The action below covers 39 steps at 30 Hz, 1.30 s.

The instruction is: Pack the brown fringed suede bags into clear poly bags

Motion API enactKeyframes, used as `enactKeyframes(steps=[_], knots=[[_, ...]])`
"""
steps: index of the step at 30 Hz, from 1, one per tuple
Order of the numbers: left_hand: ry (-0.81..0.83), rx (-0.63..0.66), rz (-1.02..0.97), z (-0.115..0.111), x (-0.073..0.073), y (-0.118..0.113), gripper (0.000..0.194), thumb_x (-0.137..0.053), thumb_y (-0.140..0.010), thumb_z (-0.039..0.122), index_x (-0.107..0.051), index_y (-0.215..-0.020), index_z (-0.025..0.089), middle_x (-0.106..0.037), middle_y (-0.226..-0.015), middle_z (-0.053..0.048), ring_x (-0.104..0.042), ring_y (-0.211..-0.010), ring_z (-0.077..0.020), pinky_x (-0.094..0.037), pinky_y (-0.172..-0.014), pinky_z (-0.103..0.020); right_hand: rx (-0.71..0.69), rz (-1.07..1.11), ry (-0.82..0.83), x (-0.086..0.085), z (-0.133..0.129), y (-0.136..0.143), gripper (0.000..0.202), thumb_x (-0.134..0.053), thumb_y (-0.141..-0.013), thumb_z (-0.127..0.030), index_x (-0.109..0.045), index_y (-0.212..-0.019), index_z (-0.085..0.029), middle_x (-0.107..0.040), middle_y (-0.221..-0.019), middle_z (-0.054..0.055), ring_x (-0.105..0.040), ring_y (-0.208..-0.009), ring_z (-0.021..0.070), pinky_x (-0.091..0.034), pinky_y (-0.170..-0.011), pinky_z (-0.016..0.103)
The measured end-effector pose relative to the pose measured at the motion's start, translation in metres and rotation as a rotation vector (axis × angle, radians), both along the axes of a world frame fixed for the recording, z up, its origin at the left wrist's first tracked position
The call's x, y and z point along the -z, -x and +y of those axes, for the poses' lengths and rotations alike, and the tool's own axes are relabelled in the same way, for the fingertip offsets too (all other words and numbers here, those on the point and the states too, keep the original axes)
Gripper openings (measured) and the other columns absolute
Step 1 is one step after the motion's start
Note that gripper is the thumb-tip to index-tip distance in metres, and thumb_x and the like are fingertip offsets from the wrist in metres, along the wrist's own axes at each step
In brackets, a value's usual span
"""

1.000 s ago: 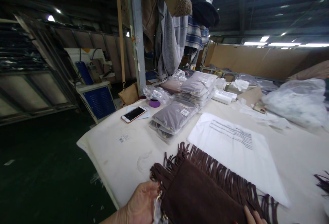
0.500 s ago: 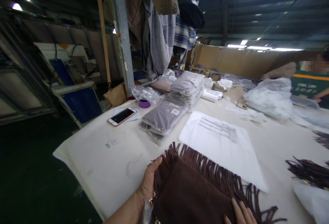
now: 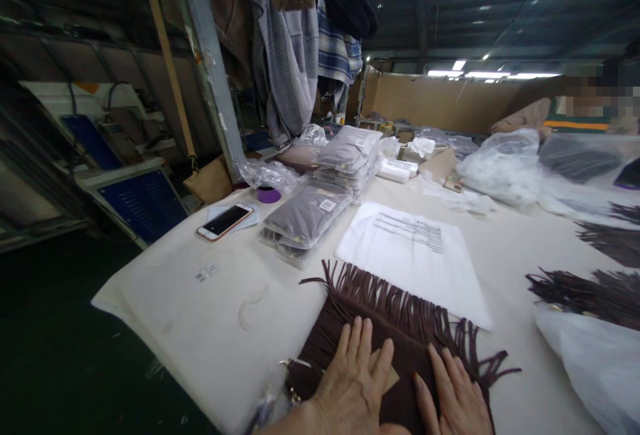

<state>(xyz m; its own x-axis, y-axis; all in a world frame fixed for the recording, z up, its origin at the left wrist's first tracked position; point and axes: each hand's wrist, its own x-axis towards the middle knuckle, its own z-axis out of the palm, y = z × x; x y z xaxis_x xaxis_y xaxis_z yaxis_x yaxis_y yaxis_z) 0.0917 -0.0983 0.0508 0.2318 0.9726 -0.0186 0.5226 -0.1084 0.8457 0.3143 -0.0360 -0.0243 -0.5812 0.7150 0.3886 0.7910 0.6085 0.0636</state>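
Observation:
A dark brown fringed suede-like bag (image 3: 320,335) lies at the table's near edge, its fringe pointing away from me. My left hand (image 3: 353,378) rests flat on it with fingers stretched out. Beneath those fingers a small tan card or patch (image 3: 393,380) partly shows; whether the hand presses on it I cannot tell. My right hand (image 3: 455,392) lies open on the bag's right side, fingers spread. Metal rings (image 3: 295,392) and some clear plastic wrap (image 3: 270,395) are at the bag's left corner. Just beyond the fringe is a white printed bag (image 3: 400,265).
Plastic-wrapped grey packs (image 3: 307,215) are stacked mid-table, near a phone (image 3: 225,222) and a purple tape roll (image 3: 269,194). More dark fringed pieces (image 3: 590,292) and clear plastic (image 3: 590,355) lie at right. A metal post (image 3: 210,68) with hanging clothes stands behind. A co-worker (image 3: 575,118) is at far right.
My left hand has let go of the bag's left edge and moved onto its face. The tan piece now shows there. My right hand is laid flatter, and the view has shifted right.

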Motion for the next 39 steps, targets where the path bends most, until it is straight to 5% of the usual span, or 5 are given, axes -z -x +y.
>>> enactKeyframes(steps=[6, 14, 20, 31, 39], knots=[[-0.207, 0.08, 0.188, -0.008, 0.006, -0.012, 0.085, -0.06, -0.077, 0.051, -0.023, -0.141, 0.01, -0.007, -0.146, -0.024, 0.0, -0.136, -0.039, 0.015, -0.102, -0.063, -0.032, -0.059, -0.152, -0.014, -0.007, 0.013, 0.036, -0.034, -0.086, -0.028, -0.062, -0.107, -0.019, -0.055, -0.124, 0.013, -0.043, -0.121, 0.0335, -0.044, -0.087, 0.049], [-1.014, -0.164, 0.656, -0.027, 0.011, -0.016, 0.04, -0.049, -0.086, 0.033, -0.051, -0.117, 0.007, -0.062, -0.112, -0.015, -0.049, -0.114, -0.0302, -0.029, -0.099, -0.051, -0.119, 0.015, -0.356, -0.027, -0.012, 0.028, 0.04, -0.027, -0.084, -0.011, -0.067, -0.09, -0.019, -0.059, -0.115, 0.017, -0.027, -0.131, 0.0379, -0.044, -0.084, 0.052], [-0.575, -0.352, 0.858, -0.025, -0.009, -0.012, 0.012, -0.056, -0.077, 0.023, -0.056, -0.085, 0.015, -0.058, -0.078, -0.004, -0.05, -0.072, -0.021, -0.04, -0.073, -0.041, 0.069, 0.011, -0.283, -0.021, -0.016, 0.032, 0.04, -0.029, -0.089, -0.027, -0.067, -0.097, -0.013, -0.055, -0.121, 0.018, -0.037, -0.124, 0.0361, -0.044, -0.088, 0.052], [-1.233, -0.209, 0.61, -0.032, 0.005, -0.005, 0.018, -0.042, -0.081, 0.009, -0.056, -0.07, 0.013, -0.049, -0.059, 0.0, -0.045, -0.06, -0.0145, -0.03, -0.061, -0.032, -0.204, 0.004, -0.409, -0.046, -0.012, 0.032, 0.036, -0.032, -0.078, 0.001, -0.063, -0.089, -0.014, -0.057, -0.11, 0.027, -0.018, -0.132, 0.0443, -0.051, -0.067, 0.056], [-1.153, -0.178, 0.501, -0.045, 0.007, 0.003, 0.015, -0.048, -0.084, 0.009, -0.054, -0.073, 0.017, -0.054, -0.062, 0.004, -0.049, -0.061, -0.0099, -0.033, -0.061, -0.028, -0.225, -0.008, -0.387, -0.045, -0.011, 0.029, 0.033, -0.034, -0.078, -0.001, -0.06, -0.092, -0.013, -0.054, -0.113, 0.029, -0.018, -0.132, 0.0452, -0.052, -0.065, 0.057]])
